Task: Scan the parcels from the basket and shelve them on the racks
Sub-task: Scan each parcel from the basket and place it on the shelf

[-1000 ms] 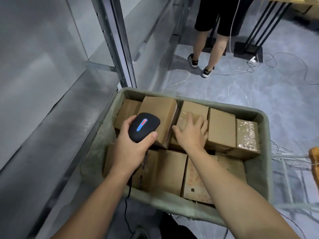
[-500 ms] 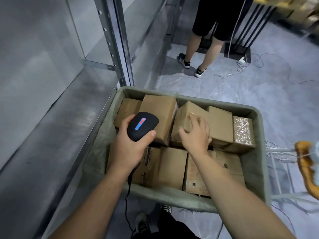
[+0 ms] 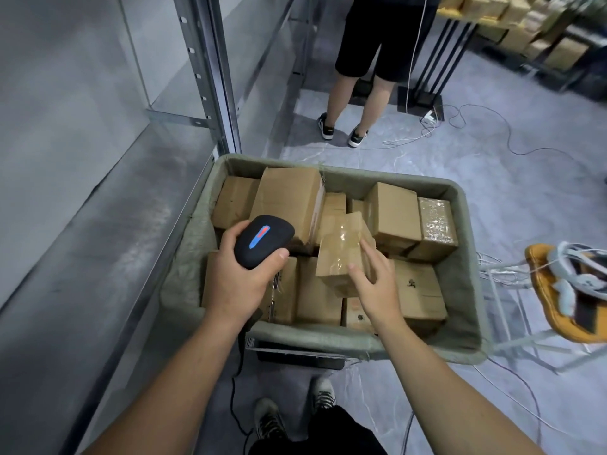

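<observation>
Right fingers [image 3: 365, 247]: curled along the right edge of a taped parcel [image 3: 341, 254], with the thumb pressed on its near face. The parcel is gripped.
Right hand [image 3: 377, 284]: held over the middle of the basket, forearm reaching in across the near rim.
Taped parcel: a small brown carton with clear glossy tape on top, held tilted and resting above the other parcels [image 3: 394, 213] inside the basket.
Left fingers [image 3: 230, 236]: wrapped round the head of a black scanner [image 3: 264, 241], thumb on its right side. The grasp is closed.
Left hand [image 3: 239, 284]: positioned over the left half of the basket, just beside the taped parcel but not touching it.
Scanner: a lit red-and-blue strip is seen on its top, and a black cable [image 3: 234, 389] hangs below the wrist.
Basket [image 3: 361, 346]: grey-green, fabric-lined and packed with brown cartons. One carton at the far right is wrapped in tape.
Rack [image 3: 210, 73]: a grey metal upright and shelf are noted to the left, and the basket stands just beside them.
Surroundings: a second person [image 3: 368, 54] in black shorts stands beyond the basket. White cables [image 3: 460, 126] lie across the floor, an orange object [image 3: 558, 310] sits at the right edge, and far shelving [image 3: 525, 24] holds more cartons.
</observation>
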Demonstrator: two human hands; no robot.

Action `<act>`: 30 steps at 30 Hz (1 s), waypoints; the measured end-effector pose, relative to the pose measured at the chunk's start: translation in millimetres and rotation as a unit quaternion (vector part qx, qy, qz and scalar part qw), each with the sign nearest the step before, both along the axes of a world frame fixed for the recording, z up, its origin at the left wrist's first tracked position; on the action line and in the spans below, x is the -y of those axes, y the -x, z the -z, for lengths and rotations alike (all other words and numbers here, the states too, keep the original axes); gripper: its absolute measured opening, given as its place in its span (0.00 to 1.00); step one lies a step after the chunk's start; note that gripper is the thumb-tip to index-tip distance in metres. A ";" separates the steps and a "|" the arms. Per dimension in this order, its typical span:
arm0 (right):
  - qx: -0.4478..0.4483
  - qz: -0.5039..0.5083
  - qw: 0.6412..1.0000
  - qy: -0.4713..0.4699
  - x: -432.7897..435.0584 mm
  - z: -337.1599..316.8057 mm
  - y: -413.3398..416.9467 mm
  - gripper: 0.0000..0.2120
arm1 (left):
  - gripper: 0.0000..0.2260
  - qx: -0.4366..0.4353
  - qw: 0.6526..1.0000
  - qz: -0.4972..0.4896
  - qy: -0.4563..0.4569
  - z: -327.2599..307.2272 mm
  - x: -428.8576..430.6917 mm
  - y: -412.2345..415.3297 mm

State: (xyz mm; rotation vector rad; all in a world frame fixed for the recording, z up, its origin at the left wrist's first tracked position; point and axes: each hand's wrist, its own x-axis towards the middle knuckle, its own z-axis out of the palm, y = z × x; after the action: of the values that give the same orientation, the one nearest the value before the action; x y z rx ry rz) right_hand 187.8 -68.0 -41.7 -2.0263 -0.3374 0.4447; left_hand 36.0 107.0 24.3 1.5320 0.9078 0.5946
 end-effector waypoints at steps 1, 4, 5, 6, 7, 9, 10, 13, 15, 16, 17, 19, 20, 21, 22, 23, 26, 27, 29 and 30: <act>-0.006 -0.008 1.000 0.001 2.9 0.8 -0.5 0.25 | 0.28 -0.001 1.000 -0.002 0.001 -1.0 1.3 1.1; -0.015 -0.026 1.000 0.007 8.2 2.3 -6.3 0.26 | 0.29 0.000 1.000 -0.006 0.002 -5.0 4.6 0.5; -0.018 -0.034 0.999 0.014 9.5 2.9 -9.0 0.26 | 0.30 -0.001 1.000 -0.009 0.002 -5.9 5.7 -0.3; -0.023 -0.042 0.998 0.028 10.2 2.5 -11.2 0.26 | 0.31 -0.001 1.000 -0.012 0.002 -7.3 7.4 -1.4; -0.028 -0.047 0.997 0.048 10.9 1.2 -12.6 0.26 | 0.31 -0.003 1.000 -0.014 0.001 -8.5 9.3 -2.5; -0.027 -0.055 0.994 0.087 9.8 -2.9 -12.8 0.28 | 0.28 -0.006 1.000 -0.015 0.001 -10.8 13.2 -5.6; -0.025 -0.058 0.993 0.100 7.8 -5.3 -11.8 0.30 | 0.27 -0.006 1.000 -0.015 0.002 -11.1 14.8 -7.5; -0.009 -0.055 0.987 0.151 -2.7 -10.4 -7.6 0.35 | 0.25 0.005 1.000 -0.014 0.007 -11.7 20.4 -12.0; 0.018 -0.047 0.978 0.203 -11.7 -10.9 -5.4 0.39 | 0.25 0.012 1.000 -0.017 0.009 -12.9 22.6 -11.9; 0.026 -0.044 0.973 0.224 -17.1 -10.3 -4.7 0.41 | 0.25 0.013 1.000 -0.020 0.011 -13.5 23.1 -11.0; 0.029 -0.042 0.969 0.243 -22.4 -9.1 -4.0 0.43 | 0.26 0.012 1.000 -0.023 0.013 -13.4 22.6 -9.8; 0.032 -0.045 0.957 0.283 -31.0 -5.4 -2.5 0.47 | 0.28 0.008 0.999 -0.029 0.013 -14.2 20.4 -7.0; 0.034 -0.048 0.952 0.301 -33.7 -3.8 -1.7 0.48 | 0.29 0.004 0.999 -0.033 0.012 -13.9 19.0 -5.5; 0.036 -0.048 0.948 0.313 -35.0 -3.1 -1.1 0.48 | 0.30 0.002 0.999 -0.036 0.010 -13.1 17.3 -4.2; 0.040 -0.046 0.946 0.320 -34.8 -3.4 -0.6 0.48 | 0.32 0.001 0.999 -0.039 0.009 -12.7 15.8 -2.8; 0.043 -0.042 0.944 0.324 -33.5 -3.5 -0.6 0.47 | 0.33 0.001 0.999 -0.042 0.009 -12.1 14.6 -1.9; 0.049 -0.023 0.938 0.343 -25.8 -5.9 -1.9 0.45 | 0.33 0.003 0.999 -0.040 0.015 -10.5 13.1 -0.3; 0.052 -0.020 0.935 0.351 -22.5 -6.3 -2.9 0.44 | 0.32 0.003 0.999 -0.037 0.020 -9.7 13.4 -0.4; 0.056 -0.025 0.929 0.365 -15.9 -7.4 -4.8 0.43 | 0.31 0.005 0.999 -0.026 0.034 -8.3 14.1 -0.8; 0.054 -0.027 0.927 0.369 -12.4 -8.0 -6.3 0.43 | 0.30 0.005 0.999 -0.019 0.039 -7.4 14.3 -1.5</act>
State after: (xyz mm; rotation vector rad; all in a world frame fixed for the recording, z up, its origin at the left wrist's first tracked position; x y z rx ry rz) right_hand 194.0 -55.6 -33.7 -2.7902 -0.3204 0.5487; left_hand 37.4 92.7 31.7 1.4432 0.9436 0.5866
